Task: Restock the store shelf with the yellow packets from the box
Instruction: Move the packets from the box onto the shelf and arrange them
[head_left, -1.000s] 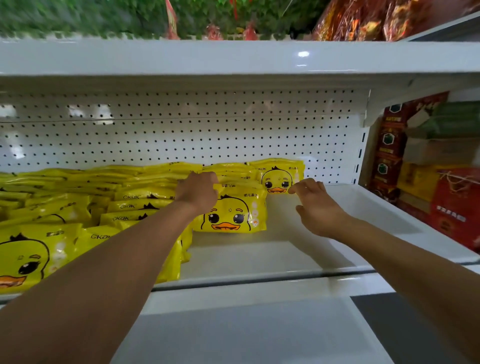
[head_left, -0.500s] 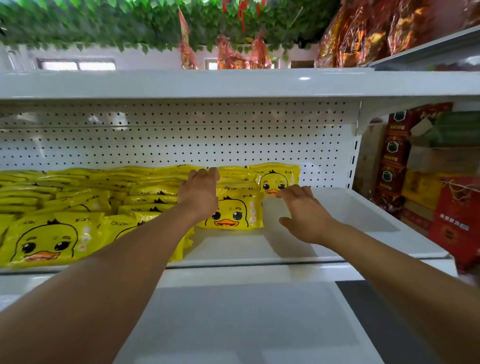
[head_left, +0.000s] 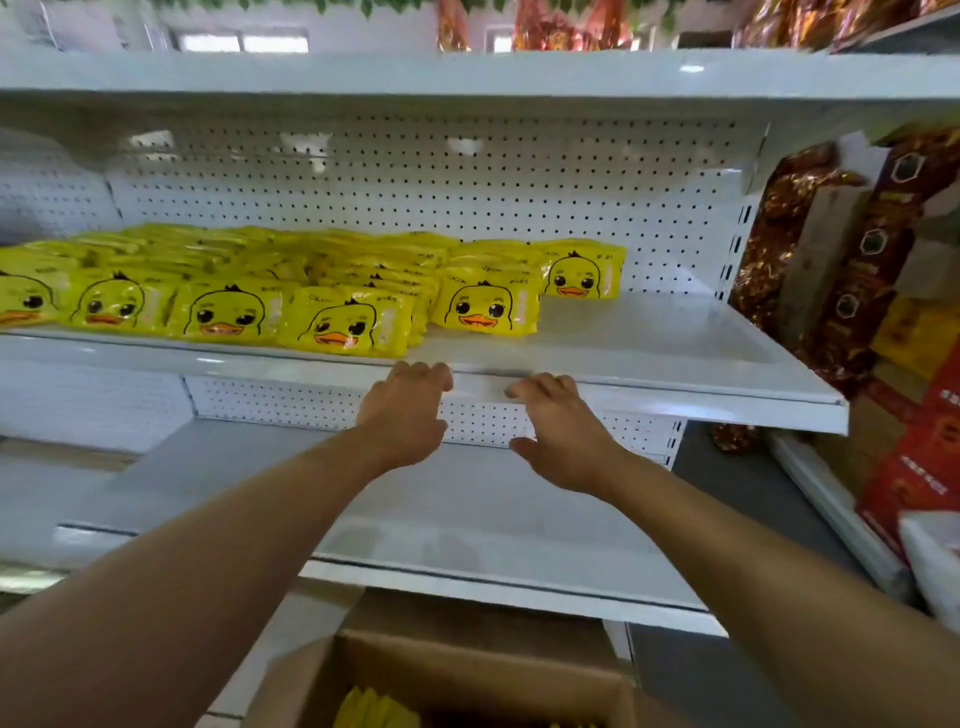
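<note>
The big white shelf holds rows of yellow packets with duck faces, filling its left side. The brown box sits low in front of me with more yellow packets inside. My left hand and right hand are both loose, holding nothing, just below the shelf edge.

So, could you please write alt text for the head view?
Both empty hands, left hand and right hand, hover below the front edge of a white shelf partly filled with yellow duck packets; an open cardboard box holding more sits below.
</note>
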